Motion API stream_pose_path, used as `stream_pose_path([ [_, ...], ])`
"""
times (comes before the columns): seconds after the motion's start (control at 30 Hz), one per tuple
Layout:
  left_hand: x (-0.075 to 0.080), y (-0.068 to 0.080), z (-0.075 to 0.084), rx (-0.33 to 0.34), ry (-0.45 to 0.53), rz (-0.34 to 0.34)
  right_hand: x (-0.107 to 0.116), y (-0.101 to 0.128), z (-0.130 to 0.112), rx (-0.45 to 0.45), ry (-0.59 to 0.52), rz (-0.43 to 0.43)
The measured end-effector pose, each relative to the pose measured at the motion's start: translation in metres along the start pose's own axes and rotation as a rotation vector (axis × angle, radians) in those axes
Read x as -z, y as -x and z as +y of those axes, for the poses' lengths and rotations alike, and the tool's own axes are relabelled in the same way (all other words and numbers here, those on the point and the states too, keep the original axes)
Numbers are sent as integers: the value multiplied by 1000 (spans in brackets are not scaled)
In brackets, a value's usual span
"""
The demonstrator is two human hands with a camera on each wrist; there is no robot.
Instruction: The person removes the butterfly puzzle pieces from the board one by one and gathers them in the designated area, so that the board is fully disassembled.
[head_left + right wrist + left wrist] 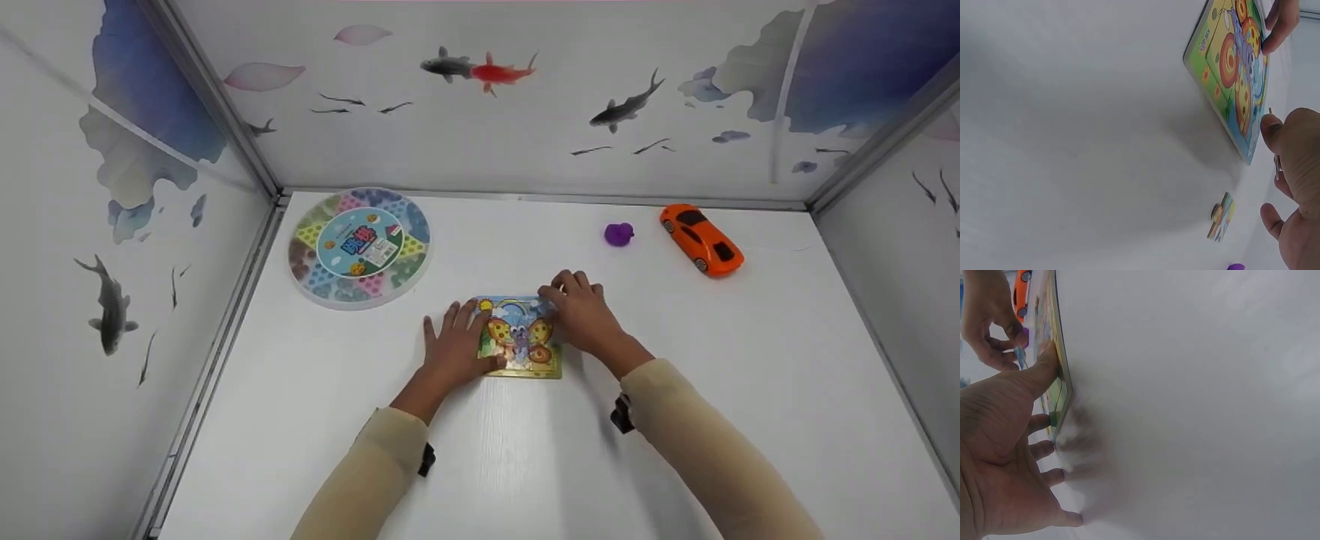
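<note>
Both hands work at a butterfly puzzle board (521, 337) lying flat near the middle of the head view, on the white worktop (750, 375). Left hand (454, 349) rests spread on the board's left edge, fingers fairly straight and splayed on the worktop, thumb laid along the board's near side; in the left wrist view the thumb (1044, 368) presses on the board's rim. Right hand (581, 311) sits at the board's upper right corner with fingers curled down over it; whether it pinches a piece cannot be told from the head view, and in the right wrist view its fingers (1272, 129) hover just beside the board's edge. That same view shows a loose puzzle piece (1221, 216) lying on the worktop a little apart from the board, toward the lower right of the frame.

In the upper left of the head view lies a round game board (360, 247). Toward the upper right sit a small purple toy (619, 234) and, just beside it, an orange toy car (701, 238).
</note>
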State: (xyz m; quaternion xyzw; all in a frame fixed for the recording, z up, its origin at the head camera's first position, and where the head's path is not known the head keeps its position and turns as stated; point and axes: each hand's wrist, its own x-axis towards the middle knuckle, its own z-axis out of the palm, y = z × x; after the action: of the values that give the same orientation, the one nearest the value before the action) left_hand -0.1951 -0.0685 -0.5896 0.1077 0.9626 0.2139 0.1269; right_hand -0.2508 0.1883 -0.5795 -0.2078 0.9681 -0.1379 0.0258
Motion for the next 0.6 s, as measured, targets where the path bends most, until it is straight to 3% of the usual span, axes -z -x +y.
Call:
stream_pose_path([
  [0.17,1,1,-1,-9,15,6,5,9,19,-30,-1,5],
  [0.6,2,1,-1,-2,13,-9,18,33,73,-145,-127,-40],
])
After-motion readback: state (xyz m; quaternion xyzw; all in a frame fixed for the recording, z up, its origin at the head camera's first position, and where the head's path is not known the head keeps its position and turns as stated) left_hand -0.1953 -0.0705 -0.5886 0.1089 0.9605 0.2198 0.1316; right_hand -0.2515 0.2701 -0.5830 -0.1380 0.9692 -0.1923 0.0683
